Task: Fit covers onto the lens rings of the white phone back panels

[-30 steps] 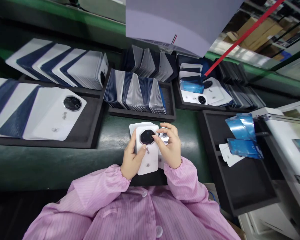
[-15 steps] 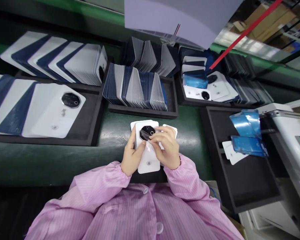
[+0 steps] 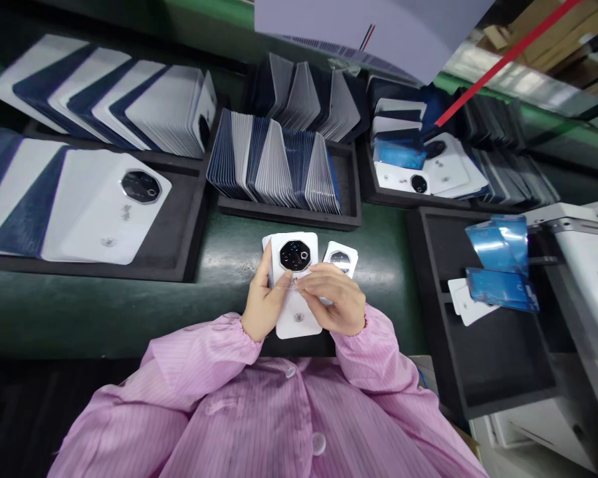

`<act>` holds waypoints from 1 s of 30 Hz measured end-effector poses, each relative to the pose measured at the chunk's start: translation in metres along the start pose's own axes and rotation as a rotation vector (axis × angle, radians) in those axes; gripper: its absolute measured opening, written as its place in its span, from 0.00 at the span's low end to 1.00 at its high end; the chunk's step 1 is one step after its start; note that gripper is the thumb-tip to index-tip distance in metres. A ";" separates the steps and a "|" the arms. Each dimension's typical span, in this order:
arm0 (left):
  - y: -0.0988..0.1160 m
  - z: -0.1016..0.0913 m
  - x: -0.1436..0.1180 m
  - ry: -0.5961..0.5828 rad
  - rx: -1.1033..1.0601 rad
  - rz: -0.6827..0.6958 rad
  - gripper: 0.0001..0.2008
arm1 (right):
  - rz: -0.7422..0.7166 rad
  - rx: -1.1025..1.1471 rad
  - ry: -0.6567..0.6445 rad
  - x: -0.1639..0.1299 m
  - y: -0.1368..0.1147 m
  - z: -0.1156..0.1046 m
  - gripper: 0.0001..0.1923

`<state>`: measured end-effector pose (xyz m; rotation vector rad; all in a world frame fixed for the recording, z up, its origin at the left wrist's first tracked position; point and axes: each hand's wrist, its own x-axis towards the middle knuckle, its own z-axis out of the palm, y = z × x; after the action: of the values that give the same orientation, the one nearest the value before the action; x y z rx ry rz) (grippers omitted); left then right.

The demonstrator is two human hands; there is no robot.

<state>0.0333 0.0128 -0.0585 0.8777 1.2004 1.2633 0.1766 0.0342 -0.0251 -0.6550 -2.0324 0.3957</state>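
Note:
A white phone back panel (image 3: pixel 299 324) with a black eight-sided camera block (image 3: pixel 295 255) is upright in front of my chest. My left hand (image 3: pixel 262 305) is closed on its left edge, thumb lying on the face below the camera. A second pale panel edge peeks out behind it at upper left. My right hand (image 3: pixel 336 300) has its fingertips pinched together over the panel just under the camera; whatever they may hold is too small to make out. Just beyond that hand, another white panel (image 3: pixel 343 255) with a camera block lies on the green bench, partly covered by the fingers.
Dark trays with rows of white and navy panels (image 3: pixel 99 199) stand at the left. A black tray (image 3: pixel 351 179) of upright panels is ahead. At right, a black tray (image 3: pixel 498 352) holds blue film-wrapped pieces (image 3: pixel 503 289). A purple sheet (image 3: pixel 363 33) hangs above.
My right hand has shifted off the camera block, down and right, exposing the whole block. More of the second panel beyond that hand shows. My left hand keeps its hold.

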 end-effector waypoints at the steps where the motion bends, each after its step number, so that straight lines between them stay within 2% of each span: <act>1: 0.000 0.000 0.000 0.000 0.003 0.006 0.33 | 0.003 0.004 0.004 -0.001 0.001 0.000 0.15; 13: 0.001 0.001 0.001 -0.049 -0.032 -0.040 0.31 | 0.005 -0.014 0.000 -0.002 0.003 0.001 0.16; 30: 0.000 0.001 0.000 -0.024 -0.013 -0.021 0.32 | -0.022 0.017 -0.003 -0.001 0.002 0.001 0.14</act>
<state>0.0340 0.0129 -0.0586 0.8663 1.1787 1.2395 0.1767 0.0351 -0.0271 -0.6215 -2.0348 0.4014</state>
